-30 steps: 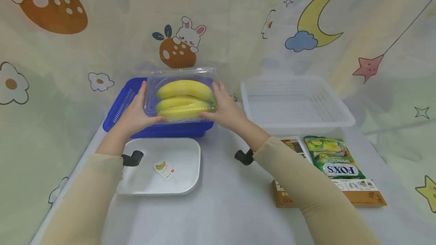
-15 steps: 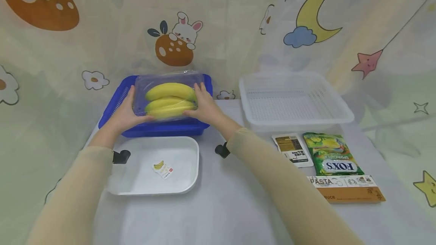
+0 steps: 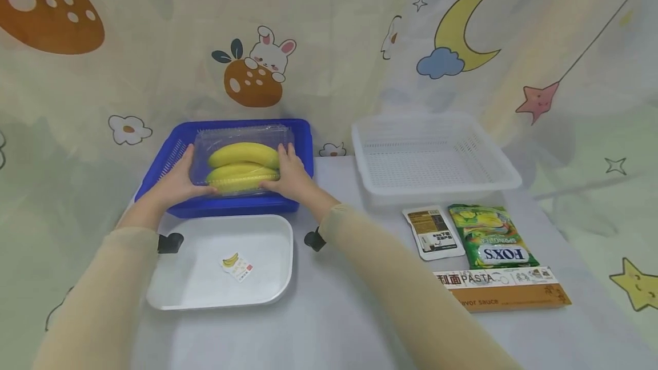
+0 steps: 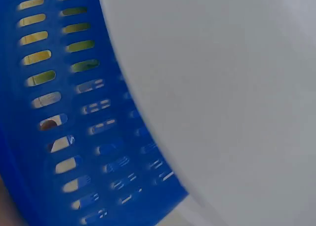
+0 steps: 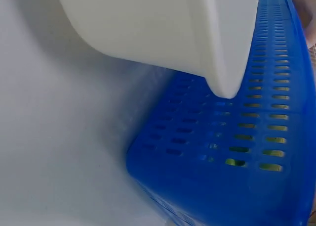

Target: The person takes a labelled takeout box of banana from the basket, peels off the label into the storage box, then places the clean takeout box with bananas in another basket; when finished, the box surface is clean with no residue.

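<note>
Both hands hold a clear plastic box [image 3: 241,133] with yellow bananas [image 3: 243,155] in it. My left hand [image 3: 173,181] grips its left side and my right hand [image 3: 292,177] its right, thumbs at the front edge. The box sits within the rim of a blue slotted basket [image 3: 236,206]; whether it touches the bottom is hidden. Through the slots of the basket wall [image 4: 106,152] in the left wrist view, bits of yellow and green show. The right wrist view shows the basket's wall [image 5: 237,191] too, with yellow-green behind the slots.
A white tray [image 3: 190,287] with a small banana-picture card [image 3: 237,267] stands in front of the basket. To the right are a white slotted basket [image 3: 437,187], a brown-and-white pouch [image 3: 434,233], a green FOX'S bag [image 3: 493,238] and a pasta box [image 3: 514,296].
The hands have carried the clear box of bananas left and lowered it into the blue basket. The right sleeve has moved left, uncovering the pouch and more of the pasta box.
</note>
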{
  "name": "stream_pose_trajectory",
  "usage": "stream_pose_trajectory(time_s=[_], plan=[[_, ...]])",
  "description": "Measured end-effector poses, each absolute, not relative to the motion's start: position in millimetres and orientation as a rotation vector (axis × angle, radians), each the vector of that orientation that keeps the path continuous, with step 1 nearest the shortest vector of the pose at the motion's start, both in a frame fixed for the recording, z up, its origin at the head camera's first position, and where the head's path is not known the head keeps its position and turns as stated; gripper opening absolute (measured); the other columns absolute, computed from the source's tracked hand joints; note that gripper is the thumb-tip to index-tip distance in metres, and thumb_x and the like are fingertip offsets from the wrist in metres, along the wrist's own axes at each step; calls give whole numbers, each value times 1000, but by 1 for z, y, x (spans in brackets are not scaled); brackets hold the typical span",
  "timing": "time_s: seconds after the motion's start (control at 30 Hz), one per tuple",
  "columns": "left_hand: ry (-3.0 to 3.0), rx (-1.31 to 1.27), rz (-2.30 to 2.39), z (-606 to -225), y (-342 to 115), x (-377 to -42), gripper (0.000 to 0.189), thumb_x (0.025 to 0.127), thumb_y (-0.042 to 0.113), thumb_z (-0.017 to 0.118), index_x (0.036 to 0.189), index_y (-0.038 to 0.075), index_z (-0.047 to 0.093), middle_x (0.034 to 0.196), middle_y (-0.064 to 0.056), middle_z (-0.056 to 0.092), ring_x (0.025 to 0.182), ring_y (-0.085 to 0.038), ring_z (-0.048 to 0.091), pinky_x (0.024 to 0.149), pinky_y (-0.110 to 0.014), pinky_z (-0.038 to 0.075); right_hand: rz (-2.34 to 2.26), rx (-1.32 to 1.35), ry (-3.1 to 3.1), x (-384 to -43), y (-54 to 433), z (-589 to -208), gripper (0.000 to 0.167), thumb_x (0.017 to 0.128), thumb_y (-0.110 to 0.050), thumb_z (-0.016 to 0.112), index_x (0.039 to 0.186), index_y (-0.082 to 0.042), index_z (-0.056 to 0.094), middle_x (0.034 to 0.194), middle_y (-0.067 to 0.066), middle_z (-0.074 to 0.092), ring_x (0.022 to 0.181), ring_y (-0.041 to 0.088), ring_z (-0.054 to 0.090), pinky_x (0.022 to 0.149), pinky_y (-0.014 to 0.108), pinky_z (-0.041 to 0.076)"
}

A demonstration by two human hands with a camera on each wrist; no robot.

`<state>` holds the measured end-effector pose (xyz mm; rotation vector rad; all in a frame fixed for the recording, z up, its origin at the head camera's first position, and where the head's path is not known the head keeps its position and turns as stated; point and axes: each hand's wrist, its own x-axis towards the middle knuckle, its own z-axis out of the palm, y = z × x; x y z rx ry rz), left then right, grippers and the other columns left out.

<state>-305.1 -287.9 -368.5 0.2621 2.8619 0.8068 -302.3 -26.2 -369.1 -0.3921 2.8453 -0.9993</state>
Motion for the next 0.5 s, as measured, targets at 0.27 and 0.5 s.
stream_pose_trajectory(time_s=[0.27,0.5], plan=[[2821,208,806,-376,-286,-318,125,70,57,67,140,10,-26,149,-23,-15,135,-48,0,103,-65,12,-998,-344,2868,-309,-29,-376,103,76,-50,66,147,-11,3,154,13,-3,139,34,13,108,50,26],[2789,172,838,-378,-286,-321,123,72,53,69,141,9,-23,149,-24,-11,136,-45,0,106,-63,11,-975,-326,2830,-312,-30,-376,102,77,-49,65,147,-10,2,153,14,-3,139,35,14,109,49,25]])
